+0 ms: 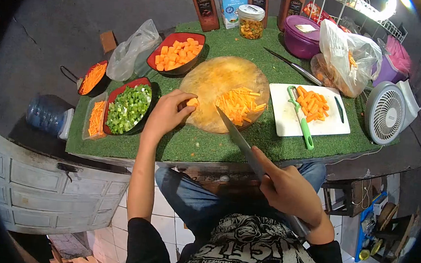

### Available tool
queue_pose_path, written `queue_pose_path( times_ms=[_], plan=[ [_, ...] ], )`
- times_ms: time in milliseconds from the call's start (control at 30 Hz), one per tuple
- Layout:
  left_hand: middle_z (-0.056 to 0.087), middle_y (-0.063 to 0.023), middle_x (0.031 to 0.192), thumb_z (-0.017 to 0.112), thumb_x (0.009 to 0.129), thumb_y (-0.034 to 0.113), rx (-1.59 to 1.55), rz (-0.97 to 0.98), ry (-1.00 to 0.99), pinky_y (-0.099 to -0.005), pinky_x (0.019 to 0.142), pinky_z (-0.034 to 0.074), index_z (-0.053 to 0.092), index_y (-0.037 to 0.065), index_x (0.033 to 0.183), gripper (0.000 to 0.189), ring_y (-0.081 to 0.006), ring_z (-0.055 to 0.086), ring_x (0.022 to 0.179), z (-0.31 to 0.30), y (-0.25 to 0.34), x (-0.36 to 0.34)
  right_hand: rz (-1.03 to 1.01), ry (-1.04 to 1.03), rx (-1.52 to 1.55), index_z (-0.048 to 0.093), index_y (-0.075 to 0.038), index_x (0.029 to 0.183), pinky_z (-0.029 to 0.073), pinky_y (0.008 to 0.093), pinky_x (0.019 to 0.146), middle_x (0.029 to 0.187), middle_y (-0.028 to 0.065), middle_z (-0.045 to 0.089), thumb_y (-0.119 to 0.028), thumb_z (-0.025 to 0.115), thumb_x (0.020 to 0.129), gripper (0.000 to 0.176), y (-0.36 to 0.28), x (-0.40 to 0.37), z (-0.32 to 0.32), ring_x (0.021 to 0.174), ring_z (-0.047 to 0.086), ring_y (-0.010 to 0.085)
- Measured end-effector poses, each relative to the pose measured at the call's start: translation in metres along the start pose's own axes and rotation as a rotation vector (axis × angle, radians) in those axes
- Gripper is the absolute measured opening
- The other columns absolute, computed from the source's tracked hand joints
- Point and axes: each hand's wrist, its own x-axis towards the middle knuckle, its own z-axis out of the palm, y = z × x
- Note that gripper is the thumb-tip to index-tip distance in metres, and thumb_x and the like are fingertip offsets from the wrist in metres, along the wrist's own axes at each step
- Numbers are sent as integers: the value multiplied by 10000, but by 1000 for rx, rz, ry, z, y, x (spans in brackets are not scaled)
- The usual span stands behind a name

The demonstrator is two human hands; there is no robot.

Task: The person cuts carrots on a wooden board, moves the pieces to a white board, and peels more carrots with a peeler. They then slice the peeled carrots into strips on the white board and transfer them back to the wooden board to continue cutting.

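1. The left hand (165,114) rests at the left edge of the round wooden cutting board (214,80), its fingertips pinching a small carrot piece (192,102) against the wood.
2. The right hand (289,188) hangs below the table edge, over the person's lap, fingers curled tightly around the handle of a large knife (239,139).
3. The blade slants up across the board's near rim, its tip beside the pile of carrot sticks (239,103).
4. Left of the board sit a red bowl of chopped greens (128,107) and another of carrot chunks (177,52).
5. To the right, a white cutting board (282,119) holds a green peeler (301,118).
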Motion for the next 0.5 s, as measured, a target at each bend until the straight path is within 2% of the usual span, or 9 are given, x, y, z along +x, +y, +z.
queue_pose_path(
  times_ms=[167,233,300,500],
  plan=[
    [640,-89,859,843,765,221,-5,-118,37,-302,643,479,708,-3,1061,395,-172,575,657,2,7,1,3,20,-1,332,-68,1533,500,472,566,592,211,594,0,576,829,748,4,-2,-1,536,622,404],
    [631,-80,848,847,758,222,12,-123,41,-298,637,472,704,-1,1062,404,-164,559,652,5,6,1,-7,-12,-14,304,30,1494,515,508,594,615,231,615,-22,588,850,706,4,-2,-5,573,637,423],
    [621,-71,838,852,750,223,30,-127,47,-294,632,465,699,0,1063,413,-156,542,646,5,6,1,-6,-10,-20,302,30,1496,514,509,592,611,232,612,-21,587,851,707,3,-3,-6,567,634,423],
    [591,-58,832,815,774,160,-41,-2,6,-288,641,467,684,61,1210,467,-159,512,642,-2,4,-4,1,-31,-39,286,25,1509,513,511,587,604,233,608,-15,584,852,722,2,-3,-5,559,632,419]
  ],
)
